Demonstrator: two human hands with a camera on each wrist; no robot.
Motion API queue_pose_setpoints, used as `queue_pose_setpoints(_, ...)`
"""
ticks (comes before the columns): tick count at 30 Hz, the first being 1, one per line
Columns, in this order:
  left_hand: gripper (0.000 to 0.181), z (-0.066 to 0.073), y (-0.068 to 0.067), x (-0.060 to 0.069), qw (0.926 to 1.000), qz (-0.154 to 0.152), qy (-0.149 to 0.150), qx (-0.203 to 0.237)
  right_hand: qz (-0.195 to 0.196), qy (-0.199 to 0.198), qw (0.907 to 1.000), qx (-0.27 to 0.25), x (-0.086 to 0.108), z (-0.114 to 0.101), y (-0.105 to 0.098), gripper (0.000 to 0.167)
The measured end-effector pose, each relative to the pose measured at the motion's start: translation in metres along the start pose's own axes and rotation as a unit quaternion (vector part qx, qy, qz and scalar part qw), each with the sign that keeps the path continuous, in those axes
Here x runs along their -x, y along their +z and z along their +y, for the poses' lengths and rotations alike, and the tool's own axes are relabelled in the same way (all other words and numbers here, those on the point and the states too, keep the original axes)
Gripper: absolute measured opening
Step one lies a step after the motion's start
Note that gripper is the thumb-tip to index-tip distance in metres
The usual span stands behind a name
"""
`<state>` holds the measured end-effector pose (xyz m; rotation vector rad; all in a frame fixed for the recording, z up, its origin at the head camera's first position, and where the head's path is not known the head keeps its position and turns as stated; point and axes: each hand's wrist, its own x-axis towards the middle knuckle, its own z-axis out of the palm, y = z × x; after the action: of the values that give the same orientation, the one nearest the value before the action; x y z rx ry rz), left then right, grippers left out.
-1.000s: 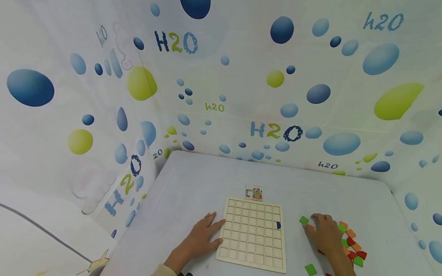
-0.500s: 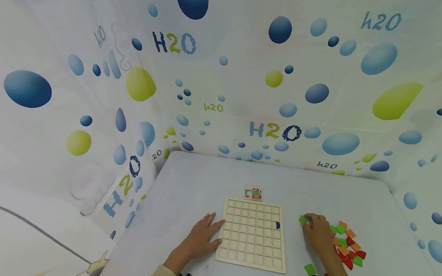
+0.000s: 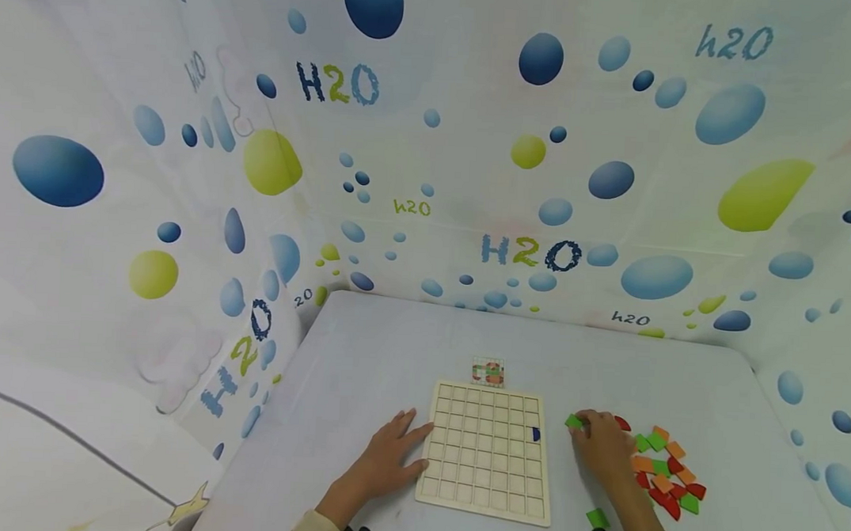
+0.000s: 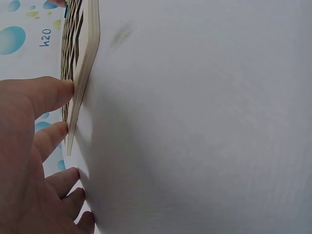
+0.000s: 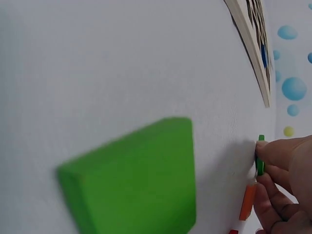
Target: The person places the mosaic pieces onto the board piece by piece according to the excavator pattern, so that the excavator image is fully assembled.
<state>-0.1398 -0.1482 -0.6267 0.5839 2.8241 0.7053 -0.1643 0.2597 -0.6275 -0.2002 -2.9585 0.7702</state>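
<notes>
- The right hand point(image 3: 603, 447) pinches a green tile point(image 3: 572, 422); since half a second ago, both are nearer to the board point(image 3: 485, 450), and a red piece point(image 3: 623, 423) shows at one o'clock of this hand.
- The tile is off the board, toward two o'clock; picking seems done.
- The left hand point(image 3: 387, 452), fingers spread, touches the board at nine o'clock.
- The backdrop point(image 3: 473, 164), at twelve o'clock, reads "H2O" and "h2O".

Wht walls point(image 3: 465, 164) w/ blue & grn dots point(image 3: 541, 58), H2O lettering point(image 3: 527, 252); pale tbl point(image 3: 387, 339).
</notes>
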Motion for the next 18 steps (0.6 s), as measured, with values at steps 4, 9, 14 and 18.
queue_pose_setpoints(4, 0.062, 0.0, 0.001, 0.001, 1.0, -0.003, -0.003, 0.002, -0.003, -0.013, 0.9999, 0.006, 0.005, -0.002, 0.002, 0.032)
queue_pose_setpoints(9, 0.062, 0.0, 0.001, 0.001, 1.0, -0.002, -0.003, -0.002, -0.011, -0.037, 0.9992, 0.01, 0.014, -0.009, -0.003, 0.033)
queue_pose_setpoints(14, 0.062, 0.0, 0.001, 0.0, 1.0, -0.001, -0.001, -0.001, -0.03, -0.053, 0.9981, 0.003, 0.024, -0.019, -0.011, 0.033)
queue_pose_setpoints(18, 0.062, 0.001, 0.001, 0.001, 1.0, 0.003, 0.003, -0.007, -0.065, -0.056, 0.9962, -0.013, 0.031, -0.028, -0.013, 0.032)
